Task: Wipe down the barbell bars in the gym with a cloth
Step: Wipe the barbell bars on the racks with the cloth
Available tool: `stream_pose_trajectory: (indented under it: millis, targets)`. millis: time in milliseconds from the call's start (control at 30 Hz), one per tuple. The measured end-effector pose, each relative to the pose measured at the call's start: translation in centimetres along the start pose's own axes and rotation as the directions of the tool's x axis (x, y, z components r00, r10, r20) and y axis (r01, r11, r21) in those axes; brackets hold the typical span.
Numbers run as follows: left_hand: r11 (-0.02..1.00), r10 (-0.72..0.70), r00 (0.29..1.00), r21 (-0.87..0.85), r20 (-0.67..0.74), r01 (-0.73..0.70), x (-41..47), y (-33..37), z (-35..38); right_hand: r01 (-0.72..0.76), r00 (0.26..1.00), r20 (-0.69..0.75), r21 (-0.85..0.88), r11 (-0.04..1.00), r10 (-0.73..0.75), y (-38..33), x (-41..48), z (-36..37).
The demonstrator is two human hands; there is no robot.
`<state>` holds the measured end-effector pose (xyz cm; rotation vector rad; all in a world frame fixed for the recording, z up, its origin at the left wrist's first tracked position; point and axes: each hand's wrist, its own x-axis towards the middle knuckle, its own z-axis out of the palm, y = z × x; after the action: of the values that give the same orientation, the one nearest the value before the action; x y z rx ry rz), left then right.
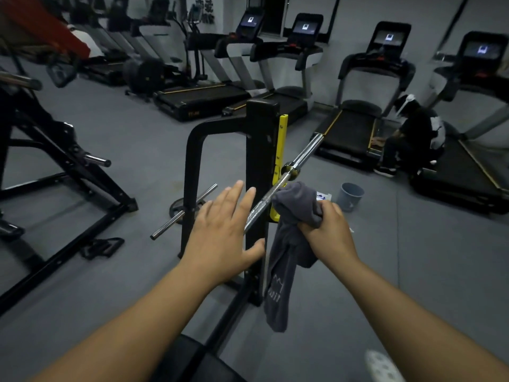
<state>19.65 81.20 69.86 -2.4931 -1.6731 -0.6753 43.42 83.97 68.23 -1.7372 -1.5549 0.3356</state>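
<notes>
A chrome barbell bar [298, 158] rests on the yellow hook of a black rack upright [260, 150] and runs away to the upper right. My right hand [329, 230] is shut on a grey cloth [296, 205], bunched around the knurled part of the bar; the cloth's loose end hangs down below. My left hand [223, 232] is open with fingers spread, just left of the bar, its thumb near the upright. I cannot tell whether it touches the bar.
A grey bucket [352, 195] stands on the floor beyond the rack. A person in black [413, 136] crouches by the treadmills [355, 128] at the back. Short plate pegs [183, 212] stick out at the left, near another black frame [68, 172].
</notes>
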Motion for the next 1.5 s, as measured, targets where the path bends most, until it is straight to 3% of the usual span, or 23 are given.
stream_pose_trajectory:
  millis: [133, 300, 400, 533, 667, 833, 933, 1133, 1300, 1400, 1500]
  targets:
    - [0.998, -0.055, 0.998, 0.037, -0.005, 0.055, 0.7, 0.0, 1.3, 0.031, 0.999, 0.029, -0.006, 1.000, -0.030, 1.7, 4.7, 1.0]
    - [0.977, -0.174, 0.985, 0.126, 0.015, 0.171, 3.6, 0.7, 5.4, 0.109, 0.994, 0.048, -0.150, 0.983, -0.103, 5.3, 13.3, 4.1]
    - [0.945, -0.287, 0.957, 0.171, 0.032, 0.278, 6.4, 1.8, 8.5, 0.159, 0.978, 0.149, -0.103, 0.982, -0.143, 8.3, 18.6, 6.9]
    - [0.891, -0.423, 0.905, 0.203, 0.043, 0.407, 9.9, 4.3, 11.7, 0.201, 0.915, 0.359, -0.004, 0.980, -0.186, 11.6, 23.8, 9.4]
    - [0.841, -0.507, 0.860, 0.257, 0.062, 0.477, 12.8, 5.9, 13.8, 0.394, 0.842, 0.412, -0.029, 0.919, -0.348, 12.6, 27.4, 10.4]
    - [0.787, -0.578, 0.811, 0.319, 0.085, 0.528, 14.3, 5.9, 14.9, 0.626, 0.701, 0.489, -0.072, 0.776, -0.520, 13.5, 28.8, 11.1]
    - [0.773, -0.595, 0.797, 0.345, 0.103, 0.533, 14.6, 5.7, 15.2, 0.704, 0.631, 0.575, -0.143, 0.696, -0.520, 13.5, 28.1, 11.5]
    - [0.714, -0.647, 0.762, 0.362, 0.013, 0.600, 14.2, 6.5, 17.3, 0.760, 0.594, 0.627, -0.229, 0.609, -0.505, 12.7, 28.4, 11.6]
    - [0.664, -0.710, 0.704, 0.317, -0.018, 0.677, 13.6, 7.5, 19.1, 0.745, 0.584, 0.673, -0.223, 0.628, -0.453, 12.8, 28.8, 11.5]
    - [0.659, -0.717, 0.697, 0.312, -0.016, 0.685, 13.5, 7.0, 19.2, 0.734, 0.594, 0.654, -0.202, 0.649, -0.468, 12.4, 29.3, 11.6]
    - [0.643, -0.725, 0.688, 0.319, -0.040, 0.696, 13.4, 6.1, 18.6, 0.767, 0.598, 0.606, -0.240, 0.595, -0.525, 11.8, 29.3, 11.8]
